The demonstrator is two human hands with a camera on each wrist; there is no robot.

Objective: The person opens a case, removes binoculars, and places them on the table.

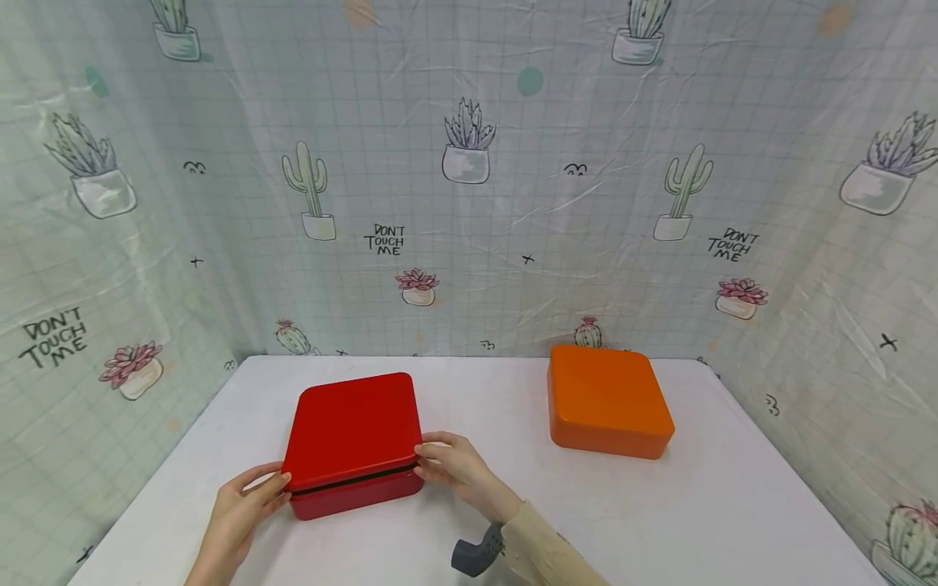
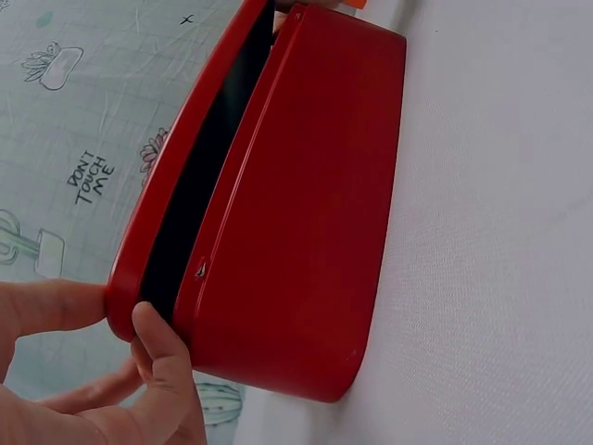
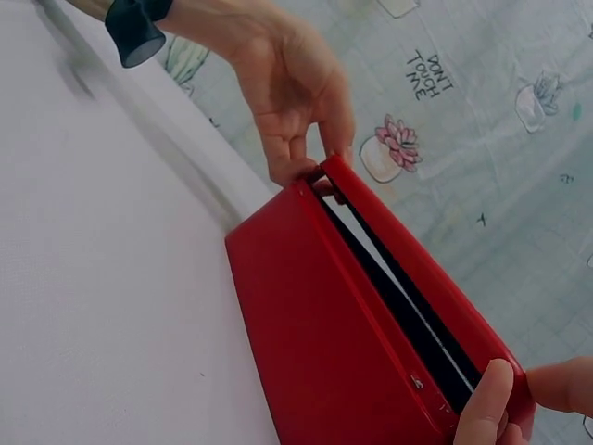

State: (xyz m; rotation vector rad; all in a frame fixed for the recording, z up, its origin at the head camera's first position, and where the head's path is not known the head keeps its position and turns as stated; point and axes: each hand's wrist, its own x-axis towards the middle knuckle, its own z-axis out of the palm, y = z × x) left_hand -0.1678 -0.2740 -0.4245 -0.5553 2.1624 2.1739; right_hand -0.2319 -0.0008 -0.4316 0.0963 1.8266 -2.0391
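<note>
A red box (image 1: 359, 495) sits on the white table, left of centre in the head view. Its red lid (image 1: 355, 427) is lifted along the near side, leaving a dark gap between lid and box. At the near left corner my left hand (image 1: 245, 509) pinches the lid's edge between thumb and fingers. My right hand (image 1: 462, 476) pinches the lid at the near right corner. In the left wrist view, a chipped spot shows on the box wall (image 2: 296, 204) just under the gap. The right wrist view shows both hands at opposite ends of the lid (image 3: 426, 269).
An orange box (image 1: 611, 399) stands at the back right of the white table (image 1: 645, 521). Behind and on both sides hangs a curtain (image 1: 528, 212) printed with potted cacti. A dark grey curved piece (image 1: 476, 555) juts out by the right sleeve (image 1: 545, 549).
</note>
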